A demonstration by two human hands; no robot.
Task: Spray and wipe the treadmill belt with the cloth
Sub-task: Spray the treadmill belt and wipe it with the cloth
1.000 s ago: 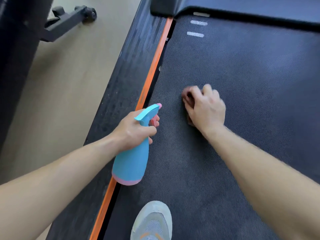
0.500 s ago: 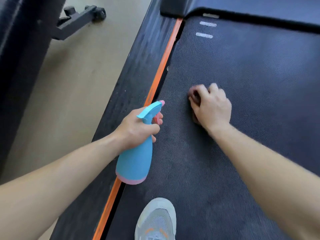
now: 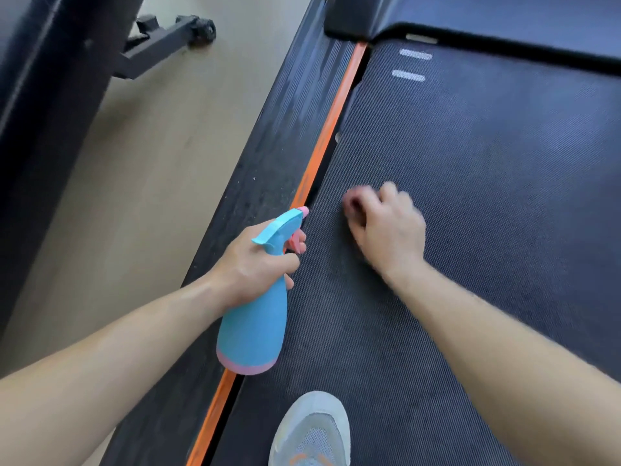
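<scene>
Under curled right fingers (image 3: pixel 389 194) — cloth (image 3: pixel 353 205), on belt (image 3: pixel 487 163).

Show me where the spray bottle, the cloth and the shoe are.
spray bottle (image 3: pixel 252 327), head view, on its blue body.
cloth (image 3: pixel 352 204), head view, on its small dark reddish part that shows.
shoe (image 3: pixel 312 432), head view, on its grey toe.

1. Dark reddish cloth (image 3: pixel 352 204): almost wholly covered by the right hand (image 3: pixel 386 227); only a smeared patch shows at the fingertips.
2. Right hand: outline smeared; fingertips indistinct.
3. Blue plastic spray bottle (image 3: pixel 253 331): neck hidden inside the left hand (image 3: pixel 255 264).
4. Grey mesh running shoe (image 3: pixel 311 432): heel cut off by the bottom edge.
5. Black textured treadmill belt (image 3: pixel 487 196): runs out of the right edge.
</scene>
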